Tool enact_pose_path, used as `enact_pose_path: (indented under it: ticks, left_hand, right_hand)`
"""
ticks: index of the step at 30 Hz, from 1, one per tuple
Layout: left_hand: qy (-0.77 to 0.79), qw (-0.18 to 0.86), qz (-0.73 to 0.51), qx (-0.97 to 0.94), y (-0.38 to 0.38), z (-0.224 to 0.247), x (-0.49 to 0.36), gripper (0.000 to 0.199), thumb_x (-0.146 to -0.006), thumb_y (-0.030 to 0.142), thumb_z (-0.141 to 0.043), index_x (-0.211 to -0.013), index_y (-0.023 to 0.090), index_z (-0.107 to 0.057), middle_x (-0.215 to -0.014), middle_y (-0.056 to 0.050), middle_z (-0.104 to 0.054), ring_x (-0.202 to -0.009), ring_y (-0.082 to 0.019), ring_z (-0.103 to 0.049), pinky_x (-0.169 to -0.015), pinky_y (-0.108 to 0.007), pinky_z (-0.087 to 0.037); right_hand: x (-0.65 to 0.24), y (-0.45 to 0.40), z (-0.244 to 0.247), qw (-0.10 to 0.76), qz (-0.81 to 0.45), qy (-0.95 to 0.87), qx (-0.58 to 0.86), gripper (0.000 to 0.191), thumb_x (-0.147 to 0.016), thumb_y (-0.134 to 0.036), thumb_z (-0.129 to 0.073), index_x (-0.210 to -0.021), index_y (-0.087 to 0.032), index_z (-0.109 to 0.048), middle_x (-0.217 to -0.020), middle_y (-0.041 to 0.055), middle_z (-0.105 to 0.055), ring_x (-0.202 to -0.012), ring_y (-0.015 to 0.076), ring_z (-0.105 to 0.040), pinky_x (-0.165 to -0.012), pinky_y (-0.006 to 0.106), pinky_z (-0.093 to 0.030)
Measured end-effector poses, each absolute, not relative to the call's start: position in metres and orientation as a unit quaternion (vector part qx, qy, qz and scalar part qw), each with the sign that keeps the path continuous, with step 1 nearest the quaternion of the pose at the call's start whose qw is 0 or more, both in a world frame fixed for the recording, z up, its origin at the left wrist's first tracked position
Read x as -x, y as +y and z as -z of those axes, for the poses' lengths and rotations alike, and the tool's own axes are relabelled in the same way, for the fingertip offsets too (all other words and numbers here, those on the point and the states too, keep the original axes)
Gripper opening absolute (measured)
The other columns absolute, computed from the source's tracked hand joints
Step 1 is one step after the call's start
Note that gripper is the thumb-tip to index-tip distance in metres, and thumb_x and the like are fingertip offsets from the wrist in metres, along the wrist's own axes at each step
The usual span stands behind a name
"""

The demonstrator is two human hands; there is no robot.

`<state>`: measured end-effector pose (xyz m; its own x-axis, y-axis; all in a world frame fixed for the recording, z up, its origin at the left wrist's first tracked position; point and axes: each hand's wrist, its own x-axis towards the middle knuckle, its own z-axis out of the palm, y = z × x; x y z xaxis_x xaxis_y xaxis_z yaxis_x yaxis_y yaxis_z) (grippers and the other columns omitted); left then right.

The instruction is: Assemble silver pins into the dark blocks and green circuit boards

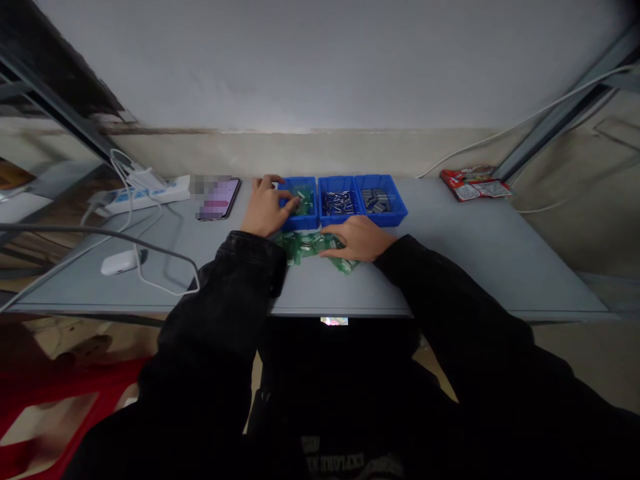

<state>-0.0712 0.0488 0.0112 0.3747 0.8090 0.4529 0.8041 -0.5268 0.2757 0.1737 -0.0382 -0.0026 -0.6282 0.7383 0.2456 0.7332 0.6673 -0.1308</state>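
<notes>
My left hand (pixel 267 208) dips into the leftmost blue bin (pixel 303 179), fingers drawn narrow; I cannot tell whether they hold anything. My right hand (pixel 356 239) lies flat and open on the green-wrapped pieces (pixel 305 245) on the surface (pixel 450 280). A careless nudge could tip the bin or scatter the pieces.

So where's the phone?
In the head view, the phone lies on the grey table, left of centre, between the white power strip and the person's left hand.
</notes>
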Motion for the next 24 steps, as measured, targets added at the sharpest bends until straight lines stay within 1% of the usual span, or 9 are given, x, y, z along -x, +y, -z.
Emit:
enact_pose_path:
  ticks: [2, 5, 10, 14, 16, 18, 21, 24]
  left_hand:
    - [0.489, 0.018, -0.265, -0.831, 0.048, -0.011, 0.069, 0.032, -0.097, 0.042, -0.059, -0.087, 0.017, -0.078, -0.132, -0.011, -0.058, -0.118, -0.031, -0.048, -0.117, -0.053, -0.035]
    - [0.492, 0.034, -0.260, -0.830, 0.047, -0.011, 0.068, 0.037, -0.099, 0.044, -0.056, -0.086, 0.016, -0.077, -0.132, -0.011, -0.060, -0.119, -0.031, -0.049, -0.117, -0.051, -0.035]
    - [0.482, 0.026, -0.285, -0.828, 0.047, -0.009, 0.067, 0.036, -0.099, 0.043, -0.056, -0.085, 0.016, -0.076, -0.129, -0.011, -0.062, -0.118, -0.031, -0.050, -0.115, -0.052, -0.038]
    - [0.447, -0.005, -0.354, -0.822, 0.045, -0.009, 0.064, 0.033, -0.099, 0.043, -0.058, -0.087, 0.018, -0.075, -0.123, -0.011, -0.064, -0.115, -0.030, -0.052, -0.111, -0.051, -0.041]
    - [0.427, -0.010, -0.382, -0.820, 0.040, -0.011, 0.061, 0.033, -0.101, 0.043, -0.054, -0.091, 0.019, -0.075, -0.121, -0.009, -0.065, -0.114, -0.029, -0.053, -0.110, -0.049, -0.043]
    - [0.407, -0.003, -0.399, -0.822, 0.033, -0.014, 0.056, 0.034, -0.104, 0.043, -0.051, -0.097, 0.021, -0.076, -0.119, -0.008, -0.066, -0.115, -0.027, -0.055, -0.108, -0.047, -0.044]
    - [0.365, 0.029, -0.413, -0.834, 0.021, -0.018, 0.049, 0.038, -0.107, 0.044, -0.044, -0.102, 0.021, -0.075, -0.113, -0.009, -0.069, -0.112, -0.026, -0.060, -0.106, -0.045, -0.046]
    - [0.301, 0.067, -0.420, -0.853, 0.012, -0.018, 0.044, 0.043, -0.108, 0.046, -0.039, -0.104, 0.022, -0.074, -0.107, -0.008, -0.072, -0.105, -0.024, -0.064, -0.101, -0.044, -0.048]
  right_hand:
    - [-0.172, -0.038, 0.003, 0.109, -0.004, -0.898, 0.426, 0.063, -0.094, -0.066, -0.062, -0.133, -0.018, -0.069, -0.087, 0.0114, -0.075, -0.079, 0.0238, -0.065, -0.072, 0.031, -0.038]
    - [-0.170, -0.039, 0.003, 0.084, -0.011, -0.895, 0.438, 0.060, -0.095, -0.064, -0.061, -0.134, -0.019, -0.070, -0.091, 0.0125, -0.076, -0.083, 0.0248, -0.066, -0.073, 0.031, -0.038]
    - [-0.170, -0.037, 0.005, 0.106, -0.009, -0.904, 0.415, 0.038, -0.098, -0.051, -0.063, -0.118, -0.022, -0.078, -0.079, 0.0076, -0.074, -0.072, 0.0211, -0.063, -0.066, 0.030, -0.033]
    - [-0.171, -0.036, 0.010, 0.150, 0.011, -0.914, 0.376, 0.019, -0.097, -0.033, -0.064, -0.100, -0.024, -0.081, -0.076, 0.0034, -0.074, -0.064, 0.0163, -0.057, -0.062, 0.029, -0.028]
    - [-0.171, -0.036, 0.011, 0.177, 0.026, -0.917, 0.357, 0.018, -0.097, -0.027, -0.062, -0.094, -0.023, -0.080, -0.075, 0.0021, -0.073, -0.064, 0.0151, -0.057, -0.062, 0.029, -0.029]
    - [-0.171, -0.037, 0.010, 0.221, 0.039, -0.913, 0.340, 0.020, -0.098, -0.026, -0.059, -0.092, -0.021, -0.078, -0.074, 0.0010, -0.072, -0.065, 0.0145, -0.058, -0.063, 0.029, -0.030]
    - [-0.171, -0.040, 0.007, 0.321, 0.057, -0.882, 0.340, 0.024, -0.101, -0.028, -0.054, -0.093, -0.019, -0.075, -0.067, -0.0009, -0.067, -0.062, 0.0129, -0.057, -0.062, 0.028, -0.033]
    - [-0.169, -0.042, 0.002, 0.415, 0.057, -0.826, 0.376, 0.023, -0.101, -0.030, -0.053, -0.094, -0.019, -0.072, -0.062, -0.0027, -0.060, -0.055, 0.0116, -0.050, -0.061, 0.028, -0.036]
